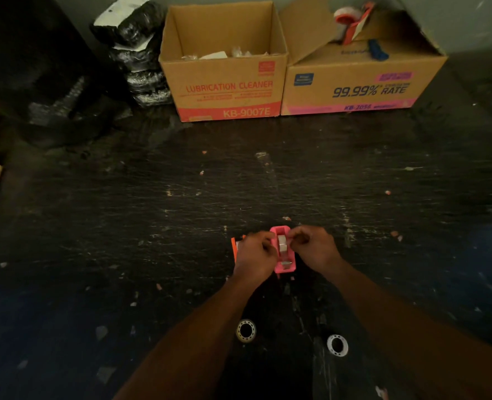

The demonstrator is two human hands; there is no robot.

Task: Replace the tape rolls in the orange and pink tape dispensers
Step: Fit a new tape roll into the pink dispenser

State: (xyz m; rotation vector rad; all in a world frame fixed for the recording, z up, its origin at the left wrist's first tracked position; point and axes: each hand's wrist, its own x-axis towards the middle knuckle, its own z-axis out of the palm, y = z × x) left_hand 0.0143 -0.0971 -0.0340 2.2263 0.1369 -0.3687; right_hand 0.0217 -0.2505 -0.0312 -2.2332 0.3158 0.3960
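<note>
Centrally, pink dispenser [283, 249] on table [123, 212], roll [282, 243] seated. Left hand [255, 254] pinches its 9 o'clock wall, right hand [311, 246] its 3 o'clock. Orange dispenser [234, 247] touching at 9. Light rigid plastic, likely skids; brace walls. Tape thin, sticky.

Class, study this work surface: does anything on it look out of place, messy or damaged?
Yes. The dark table is scratched and littered with small scraps. Two loose tape rings lie near the arms, away from the pink dispenser that both hands are working on.
</note>
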